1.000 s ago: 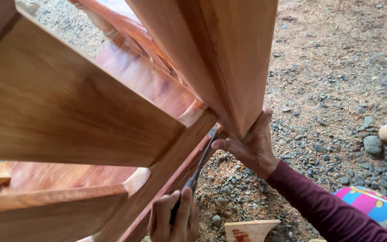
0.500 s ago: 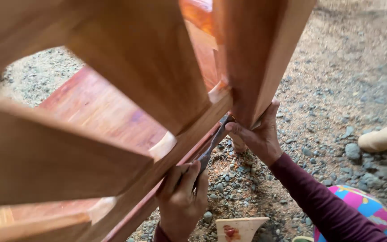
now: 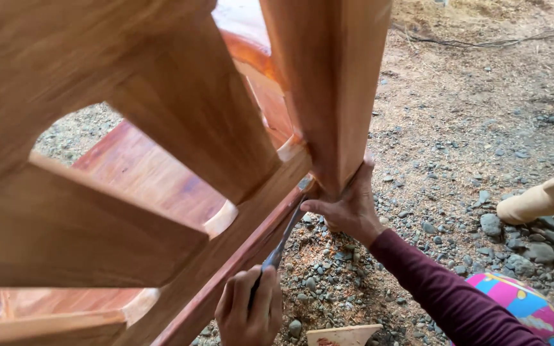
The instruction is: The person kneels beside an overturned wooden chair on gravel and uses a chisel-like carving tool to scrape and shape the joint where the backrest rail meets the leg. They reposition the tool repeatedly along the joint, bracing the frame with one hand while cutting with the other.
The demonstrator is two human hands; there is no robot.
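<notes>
A large reddish-brown wooden frame (image 3: 161,192) with slats fills the left and middle of the head view. A thick upright post (image 3: 335,83) of it comes down at centre. My right hand (image 3: 347,205), in a maroon sleeve, presses against the foot of that post where it meets the lower rail. My left hand (image 3: 248,307), at the bottom centre, grips the handle of a metal chisel (image 3: 286,234). Its blade slants up to the joint beside my right thumb.
Gravel and wood shavings (image 3: 469,128) cover the ground on the right. A pale wooden piece (image 3: 543,195) pokes in from the right edge. A colourful patterned object (image 3: 520,307) lies at the bottom right. A small wood block (image 3: 344,334) sits at the bottom edge.
The view has shifted and the frame now looms closer. My left hand has slid lower on the chisel while the right hand stays at the post's base.
</notes>
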